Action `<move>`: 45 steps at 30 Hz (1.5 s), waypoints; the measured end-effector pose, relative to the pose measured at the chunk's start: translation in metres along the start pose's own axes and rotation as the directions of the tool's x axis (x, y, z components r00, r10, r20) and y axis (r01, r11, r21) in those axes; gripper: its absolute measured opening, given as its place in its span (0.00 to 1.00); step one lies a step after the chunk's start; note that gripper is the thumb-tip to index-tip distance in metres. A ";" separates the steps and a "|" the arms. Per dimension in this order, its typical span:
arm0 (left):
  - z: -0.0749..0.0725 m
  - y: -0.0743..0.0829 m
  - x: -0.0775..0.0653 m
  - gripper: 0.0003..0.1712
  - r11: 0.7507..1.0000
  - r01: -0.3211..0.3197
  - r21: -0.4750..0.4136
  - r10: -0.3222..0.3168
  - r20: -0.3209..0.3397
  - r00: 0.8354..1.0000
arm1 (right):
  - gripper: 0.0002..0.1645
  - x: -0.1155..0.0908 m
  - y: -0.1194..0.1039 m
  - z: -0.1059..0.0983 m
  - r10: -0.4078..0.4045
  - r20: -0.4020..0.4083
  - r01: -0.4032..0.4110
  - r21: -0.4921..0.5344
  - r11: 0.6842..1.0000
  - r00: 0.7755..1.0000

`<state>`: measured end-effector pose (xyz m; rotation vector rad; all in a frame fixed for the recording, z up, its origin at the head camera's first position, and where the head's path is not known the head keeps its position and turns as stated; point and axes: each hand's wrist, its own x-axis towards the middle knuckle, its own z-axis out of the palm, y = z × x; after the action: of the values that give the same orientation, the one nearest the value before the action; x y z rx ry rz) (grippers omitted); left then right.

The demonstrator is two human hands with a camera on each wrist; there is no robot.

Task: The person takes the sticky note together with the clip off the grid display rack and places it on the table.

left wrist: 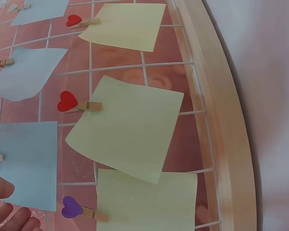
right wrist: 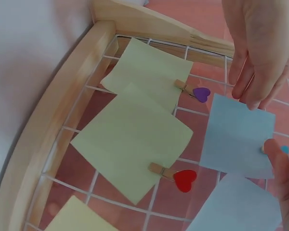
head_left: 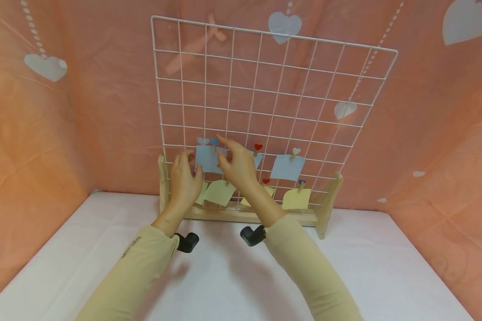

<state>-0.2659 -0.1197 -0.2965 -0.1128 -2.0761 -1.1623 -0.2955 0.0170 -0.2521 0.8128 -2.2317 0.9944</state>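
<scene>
A blue paper note (head_left: pixel 206 160) hangs on the white wire grid (head_left: pixel 279 84), held by a wooden clothespin with a blue heart (head_left: pixel 214 141). My left hand (head_left: pixel 187 178) is at the note's left edge, thumb apart from the fingers; in the right wrist view its fingertips (right wrist: pixel 253 103) overlap that edge. To the right of the clothespin is my right hand (head_left: pixel 241 167), index finger raised near the heart and thumb lower, with a gap between them. The right thumb (right wrist: pixel 277 156) overlaps the clothespin in the right wrist view. My right hand partly hides a second blue note (right wrist: pixel 236 207).
Below hang green notes (right wrist: pixel 135 139) and yellow notes (head_left: pixel 297 199) on heart clothespins, one heart red (right wrist: pixel 185 180), one purple (right wrist: pixel 201 94). A third blue note (head_left: pixel 288 167) is at right. The grid stands in a wooden base (head_left: pixel 225 215) on a white-covered table (head_left: pixel 221 276).
</scene>
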 end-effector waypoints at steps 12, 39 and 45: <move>0.005 0.001 0.007 0.17 0.999 0.014 -0.032 -0.015 -0.050 0.999 | 0.21 0.017 -0.011 0.001 0.030 0.114 0.000 -0.256 0.967 0.993; 0.006 0.001 0.006 0.09 1.000 0.023 -0.015 -0.024 -0.097 0.995 | 0.13 0.022 -0.014 0.004 0.058 0.055 -0.040 -0.287 0.957 0.997; 0.005 0.002 0.005 0.10 1.000 0.014 -0.020 -0.015 -0.081 0.997 | 0.12 0.023 -0.010 0.004 0.090 0.038 -0.083 -0.148 0.985 0.995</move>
<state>-0.2718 -0.1161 -0.2935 -0.0589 -1.9976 -1.1772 -0.3041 0.0015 -0.2337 0.6845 -2.3640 0.8475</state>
